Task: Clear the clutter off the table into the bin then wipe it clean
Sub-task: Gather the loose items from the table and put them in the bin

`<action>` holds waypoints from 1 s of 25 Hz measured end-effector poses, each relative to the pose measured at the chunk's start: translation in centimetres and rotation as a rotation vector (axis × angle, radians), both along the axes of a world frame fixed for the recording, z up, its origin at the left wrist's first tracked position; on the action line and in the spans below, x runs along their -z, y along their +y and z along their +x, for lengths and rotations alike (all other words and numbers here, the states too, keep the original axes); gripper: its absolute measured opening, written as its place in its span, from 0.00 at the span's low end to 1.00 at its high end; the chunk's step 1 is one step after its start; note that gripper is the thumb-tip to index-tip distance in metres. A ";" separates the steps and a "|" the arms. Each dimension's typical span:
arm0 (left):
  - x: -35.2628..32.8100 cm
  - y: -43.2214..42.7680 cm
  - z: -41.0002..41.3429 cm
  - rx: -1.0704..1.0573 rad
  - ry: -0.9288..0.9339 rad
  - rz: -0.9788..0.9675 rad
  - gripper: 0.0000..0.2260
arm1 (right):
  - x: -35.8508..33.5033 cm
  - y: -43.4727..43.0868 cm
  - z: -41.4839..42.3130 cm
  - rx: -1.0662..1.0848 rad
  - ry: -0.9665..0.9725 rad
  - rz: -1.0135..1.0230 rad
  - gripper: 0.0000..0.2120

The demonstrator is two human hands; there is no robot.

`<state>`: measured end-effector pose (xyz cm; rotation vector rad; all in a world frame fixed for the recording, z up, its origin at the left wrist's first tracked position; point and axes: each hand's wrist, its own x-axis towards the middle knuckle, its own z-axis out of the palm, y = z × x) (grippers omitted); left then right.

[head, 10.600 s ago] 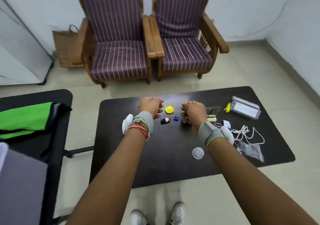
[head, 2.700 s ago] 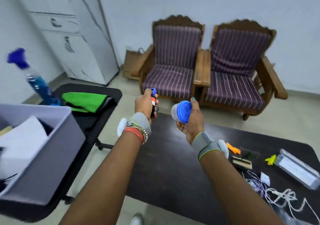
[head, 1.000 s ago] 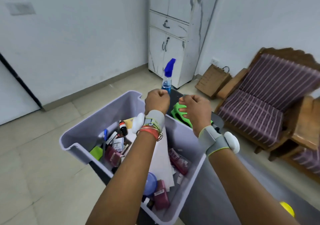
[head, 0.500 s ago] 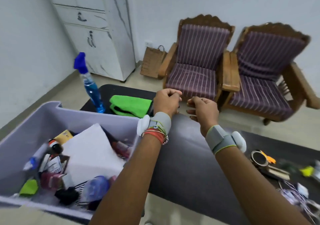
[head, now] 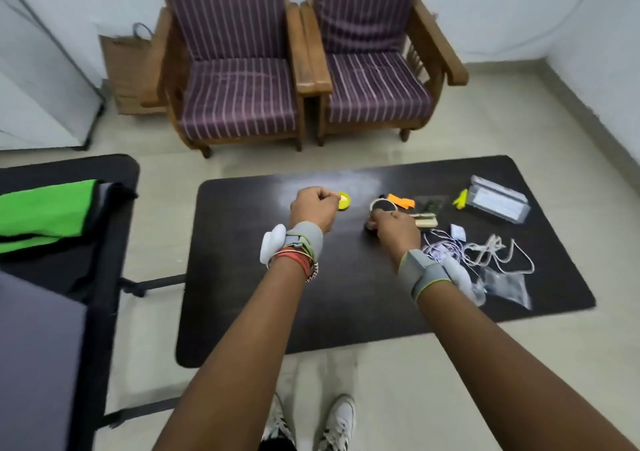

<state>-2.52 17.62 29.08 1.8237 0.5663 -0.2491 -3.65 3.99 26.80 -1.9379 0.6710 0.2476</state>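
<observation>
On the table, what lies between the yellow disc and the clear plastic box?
In the head view, a dark round roll by the right hand, an orange piece, a dark packet and a yellow clip.

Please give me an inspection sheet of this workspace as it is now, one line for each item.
Surface: dark table, with glare near its far edge.
Job's things: grey bin at lower left; green cloth on the side table.
Clutter: yellow disc, round ring, orange piece, clear box, plastic bag.
Grippers: left hand curled beside the yellow disc; right hand curled at the ring's near edge; grip unclear for both.
Cables: white cord, tangled on the table.
Surroundings: two striped armchairs; brown bag on the floor.
</observation>
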 end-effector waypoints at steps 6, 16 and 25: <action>5.8 -9.3 3.1 0.200 0.037 0.084 0.06 | 6.1 -7.9 0.0 0.125 0.105 -0.057 0.13; 18.7 -20.5 7.2 0.586 0.140 0.213 0.09 | 17.5 -16.3 1.6 0.314 0.275 -0.106 0.11; 32.6 -27.8 9.0 0.696 0.213 0.371 0.25 | 29.5 -20.2 1.9 0.439 0.313 -0.088 0.32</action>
